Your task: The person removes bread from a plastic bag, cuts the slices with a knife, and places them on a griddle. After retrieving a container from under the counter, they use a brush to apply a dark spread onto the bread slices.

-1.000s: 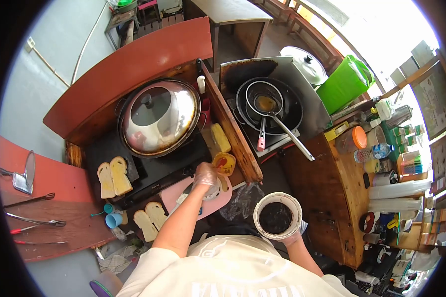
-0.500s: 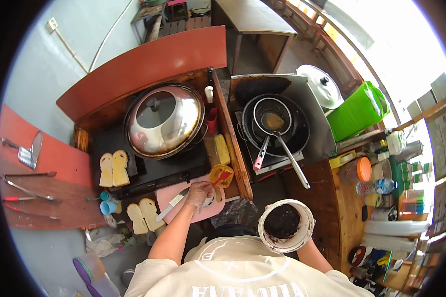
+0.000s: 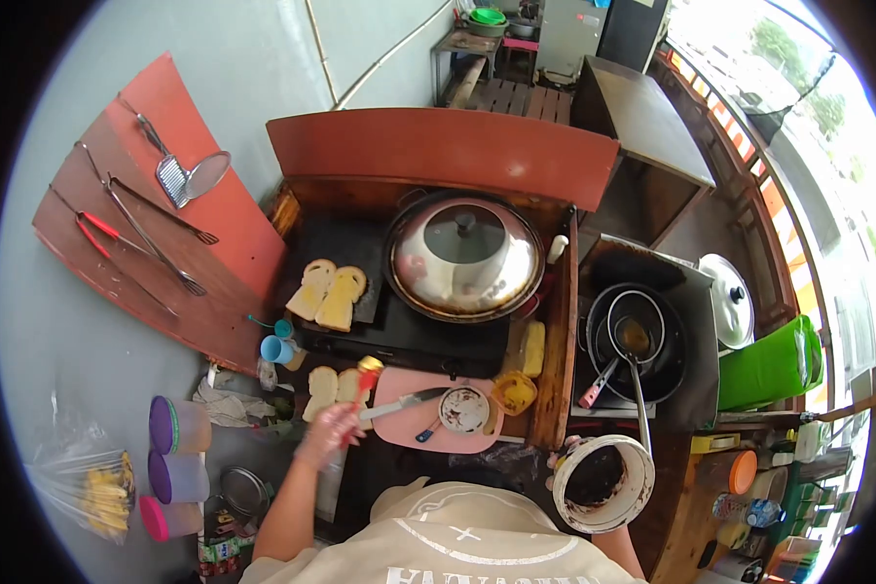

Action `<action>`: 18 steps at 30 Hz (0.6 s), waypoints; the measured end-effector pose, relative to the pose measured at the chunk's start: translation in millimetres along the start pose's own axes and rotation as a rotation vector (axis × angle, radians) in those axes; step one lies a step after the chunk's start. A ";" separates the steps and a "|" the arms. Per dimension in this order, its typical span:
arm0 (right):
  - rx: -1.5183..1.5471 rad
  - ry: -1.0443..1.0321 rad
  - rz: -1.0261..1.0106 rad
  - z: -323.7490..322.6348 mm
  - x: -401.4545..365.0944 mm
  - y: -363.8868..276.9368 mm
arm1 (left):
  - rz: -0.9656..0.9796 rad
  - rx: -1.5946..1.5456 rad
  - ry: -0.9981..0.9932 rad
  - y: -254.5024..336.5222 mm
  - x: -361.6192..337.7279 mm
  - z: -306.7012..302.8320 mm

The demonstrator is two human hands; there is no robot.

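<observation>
My left hand (image 3: 329, 438) is closed around the handle of a red spatula (image 3: 360, 389), whose raised tip carries something yellow. Beneath and behind the spatula lie two bread slices (image 3: 324, 391). My right hand (image 3: 561, 454) grips a white tub (image 3: 642, 487) with dark residue inside; most of its fingers are hidden. On the pink cutting board (image 3: 448, 440) are a knife (image 3: 396, 404) and a stained white lid (image 3: 464, 409). A container of yellow spread (image 3: 514, 393) stands at the board's right. Two more slices (image 3: 339, 297), yellow on top, lie on the black griddle.
A lidded pan (image 3: 465, 258) covers much of the stove's right side. Farther right, a strainer (image 3: 637, 326) rests in a black wok beside a green bag (image 3: 769, 368). Tongs (image 3: 151, 224) hang on the red panel at left. Jars (image 3: 180, 425) stand at lower left.
My left hand has moved left from the yellow container to the bread beside the board, carrying the red spatula. The view has turned left, and my right hand still holds the tub.
</observation>
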State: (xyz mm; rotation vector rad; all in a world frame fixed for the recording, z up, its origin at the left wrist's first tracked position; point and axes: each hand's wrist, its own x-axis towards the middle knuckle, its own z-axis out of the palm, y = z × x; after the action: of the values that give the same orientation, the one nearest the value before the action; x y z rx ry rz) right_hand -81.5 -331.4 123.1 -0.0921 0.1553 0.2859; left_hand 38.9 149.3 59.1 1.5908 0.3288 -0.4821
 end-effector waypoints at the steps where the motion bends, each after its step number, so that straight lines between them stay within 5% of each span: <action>1: 0.019 0.018 -0.020 0.2 1.7 5.9 | 0.058 0.057 0.109 10.4 8.2 -24.1; 4: 0.053 0.030 -0.015 4.3 12.9 20.8 | 0.206 0.215 0.460 33.8 64.4 -92.2; 6: -0.024 -0.025 0.085 -15.7 18.9 28.0 | 0.646 0.805 0.651 46.3 114.7 -133.8; 9: -0.020 0.091 -0.070 -39.8 30.0 62.1 | 0.716 0.980 0.718 97.0 166.2 -148.9; 14: -0.225 0.154 -0.133 -19.5 74.3 131.8 | 0.569 1.128 0.549 144.0 282.6 -160.7; 18: -0.189 0.301 -0.118 -62.6 92.8 170.8 | 0.703 1.098 0.398 146.5 327.4 -145.2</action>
State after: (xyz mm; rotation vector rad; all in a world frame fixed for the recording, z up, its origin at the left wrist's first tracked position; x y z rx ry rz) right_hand -51.5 -149.9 34.5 -0.3315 0.4197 0.1669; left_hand 409.6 256.3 29.9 2.7084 -0.2858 0.2943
